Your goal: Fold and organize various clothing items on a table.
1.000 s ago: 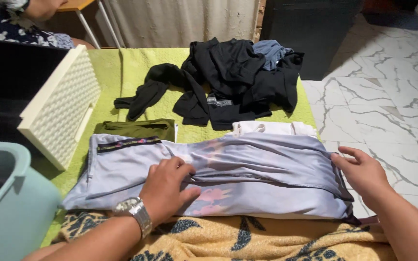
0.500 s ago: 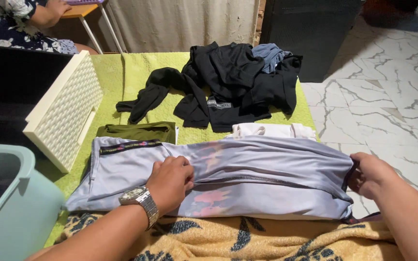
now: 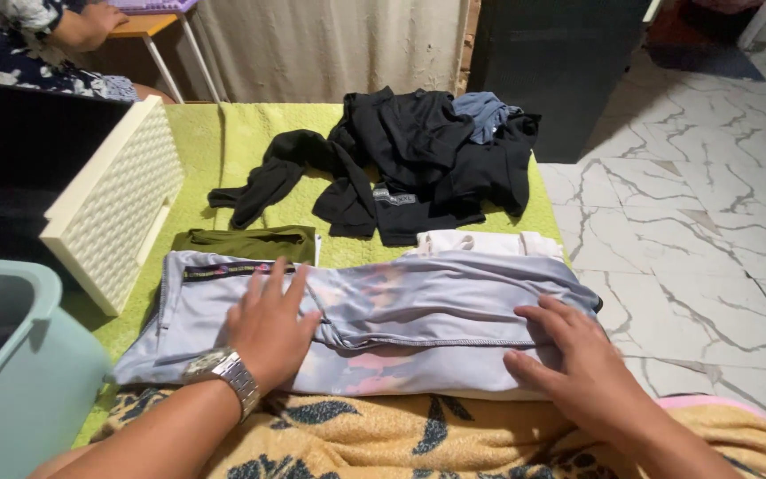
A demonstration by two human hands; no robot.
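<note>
Right hand (image 3: 578, 364) has let go of the edge and now lies flat, fingers released like the left hand (image 3: 268, 324), smoothing the half-folded grey garment (image 3: 418, 310) on the green blanket (image 3: 223, 133); judged next: another fold.

both hands (image 3: 269, 326) flat, fingers spread

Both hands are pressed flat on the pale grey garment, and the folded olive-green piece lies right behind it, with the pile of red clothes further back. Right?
Not quite. In the head view the pile of clothes further back is black, not red. The left hand and right hand do lie flat on the pale grey garment, with the folded olive-green piece behind it.
</note>
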